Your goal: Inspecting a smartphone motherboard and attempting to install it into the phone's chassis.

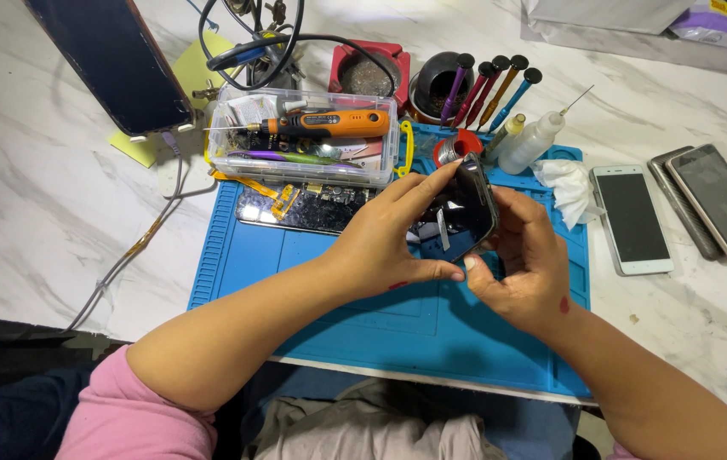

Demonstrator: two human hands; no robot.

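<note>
While both hands work over the blue mat (236, 255) on the marble tabletop (31, 196), a dark phone (470, 209) is held tilted between them. Left hand (389, 238) pinches its upper edge w/ fingertips; right hand (525, 264) cups the lower side, fingers curled shut on it. Recommend: keep grip on edges, steady pressure, avoid flexing. Clear tool box (304, 136) sits behind.

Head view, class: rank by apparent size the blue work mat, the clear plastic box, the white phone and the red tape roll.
1. blue work mat
2. clear plastic box
3. white phone
4. red tape roll, partly hidden behind the held phone.
</note>
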